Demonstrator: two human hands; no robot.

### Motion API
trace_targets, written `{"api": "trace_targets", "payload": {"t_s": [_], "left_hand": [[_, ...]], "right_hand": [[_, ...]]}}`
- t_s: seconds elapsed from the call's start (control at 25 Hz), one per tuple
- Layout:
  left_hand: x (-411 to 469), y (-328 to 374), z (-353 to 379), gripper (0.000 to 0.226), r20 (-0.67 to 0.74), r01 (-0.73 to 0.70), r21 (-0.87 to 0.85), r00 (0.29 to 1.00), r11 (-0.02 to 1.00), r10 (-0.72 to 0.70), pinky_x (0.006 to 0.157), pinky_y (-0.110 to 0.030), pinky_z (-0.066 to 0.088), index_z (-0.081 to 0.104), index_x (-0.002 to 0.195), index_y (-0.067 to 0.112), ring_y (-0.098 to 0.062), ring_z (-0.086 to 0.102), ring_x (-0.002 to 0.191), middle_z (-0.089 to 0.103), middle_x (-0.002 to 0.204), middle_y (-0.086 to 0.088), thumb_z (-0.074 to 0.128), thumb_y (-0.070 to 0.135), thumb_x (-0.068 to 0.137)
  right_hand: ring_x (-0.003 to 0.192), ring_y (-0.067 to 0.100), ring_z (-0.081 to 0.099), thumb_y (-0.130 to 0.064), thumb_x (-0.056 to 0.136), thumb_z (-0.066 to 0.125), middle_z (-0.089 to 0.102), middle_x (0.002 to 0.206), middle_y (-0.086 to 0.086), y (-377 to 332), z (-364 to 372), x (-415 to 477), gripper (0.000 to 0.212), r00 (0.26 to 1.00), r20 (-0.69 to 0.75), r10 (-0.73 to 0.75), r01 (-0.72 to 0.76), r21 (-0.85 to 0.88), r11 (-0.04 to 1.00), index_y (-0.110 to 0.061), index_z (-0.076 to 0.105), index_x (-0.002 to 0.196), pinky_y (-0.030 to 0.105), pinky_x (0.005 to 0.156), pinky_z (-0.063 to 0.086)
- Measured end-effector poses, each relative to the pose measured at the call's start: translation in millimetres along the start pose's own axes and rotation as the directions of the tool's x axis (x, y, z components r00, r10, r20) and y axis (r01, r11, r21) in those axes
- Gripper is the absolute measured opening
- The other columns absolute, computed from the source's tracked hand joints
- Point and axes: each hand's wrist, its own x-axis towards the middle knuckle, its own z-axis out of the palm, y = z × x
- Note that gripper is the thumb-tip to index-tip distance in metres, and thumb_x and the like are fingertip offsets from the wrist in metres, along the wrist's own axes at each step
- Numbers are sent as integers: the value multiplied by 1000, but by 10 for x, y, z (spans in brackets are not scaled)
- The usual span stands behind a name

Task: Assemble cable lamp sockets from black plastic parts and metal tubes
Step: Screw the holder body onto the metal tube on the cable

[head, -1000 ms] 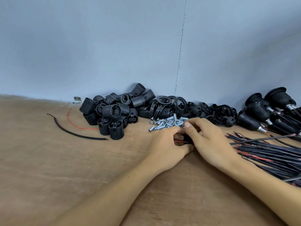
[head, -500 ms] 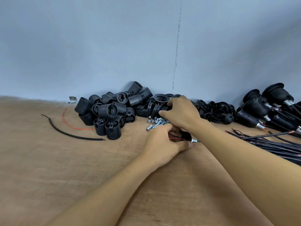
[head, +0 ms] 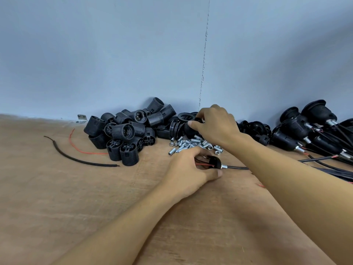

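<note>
My left hand [head: 188,170] rests low on the wooden table and grips a black socket cap [head: 214,162] with a metal tube and black cable [head: 236,167] coming out to the right; red and black wires show under the fingers. My right hand [head: 215,125] is stretched to the back of the table, its fingers curled round a black plastic part [head: 191,128] in the pile of rings and caps. Between the two hands lies a heap of short metal tubes and nuts [head: 193,145].
A pile of ribbed black socket bodies [head: 124,132] lies at back left. Loose black and red wire scraps [head: 80,159] lie left of it. Finished sockets with cables [head: 309,129] are stacked at back right, and a cable bundle [head: 340,170] runs along the right edge. The wall stands close behind.
My right hand left the cap near my left hand, reached back over the metal tubes to the black parts pile and closed on a part. My left hand kept holding the cabled cap.
</note>
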Motion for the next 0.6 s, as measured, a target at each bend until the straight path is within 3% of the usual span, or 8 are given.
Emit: {"api": "trace_targets", "payload": {"t_s": [0.16,0.32,0.44,0.52,0.6], "left_hand": [[-10,15,1,32,-13,7,23,1000,1000,-7,66,-9,44,71,86,38,9,63,67,74,83,20,93,23,68],[-24,34,-12,35,-20,4,37,1000,999,-4,67,-9,45,69,94,38,9,64,68,73,83,19,92,26,70],[-24,63,-30,49,-84,21,6,996,1000,-21,72,-11,47,64,117,33,7,64,77,73,91,14,88,32,75],[-25,90,-56,57,-174,18,-106,984,994,-36,77,-15,51,58,128,30,4,67,82,73,98,11,82,31,77],[-39,110,-82,52,-216,-25,-255,976,967,-32,78,-21,56,58,128,31,0,71,87,76,98,10,74,31,78]], "right_hand": [[96,24,61,-54,94,57,68,98,0,140,-76,-32,36,999,-16,40,-37,170,985,-21,68,103,38,84,49],[82,0,59,-50,93,61,65,83,-16,297,-123,-217,22,995,-81,53,-13,428,904,-28,65,92,15,66,42],[86,1,67,-46,92,66,73,88,-13,408,-164,-413,22,999,-9,51,-35,610,791,-26,71,99,22,81,53],[90,7,71,-41,92,68,76,94,-9,461,-193,-538,22,999,37,14,-36,693,720,-24,73,106,34,91,56],[91,5,71,-37,92,70,76,96,-10,472,-223,-648,19,998,46,-50,1,730,684,-26,72,107,33,91,56]]}}
